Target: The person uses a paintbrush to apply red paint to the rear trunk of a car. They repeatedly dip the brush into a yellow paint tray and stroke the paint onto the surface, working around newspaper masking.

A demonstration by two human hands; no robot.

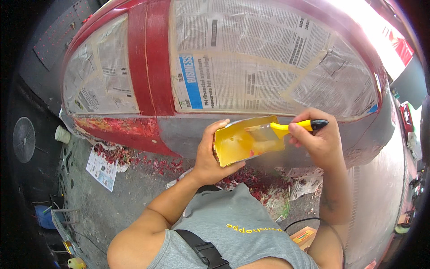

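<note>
In front of my chest, my left hand [206, 157] grips a cut-open, box-like container [224, 154] from its left side, with the thumb under its near edge. Its inside is yellow and wet-looking, and the open side faces up. A paintbrush [281, 128] with a yellow, black-ended handle is pinched in the fingers of my right hand [319, 142]. The brush's metal band and bristles lie inside the container, pointing left. Just beyond my hands stands a car body [197, 130], dark red above and grey on the lower panel, its windows covered with taped newspaper [255, 67].
Red paint flakes [170, 167] and scraps litter the ground along the car. A printed sheet [102, 168] lies at left, near a white bucket [62, 134] and a round fan [24, 140]. A dark cable [333, 224] curves by my right arm. A pale panel [374, 197] lines the right.
</note>
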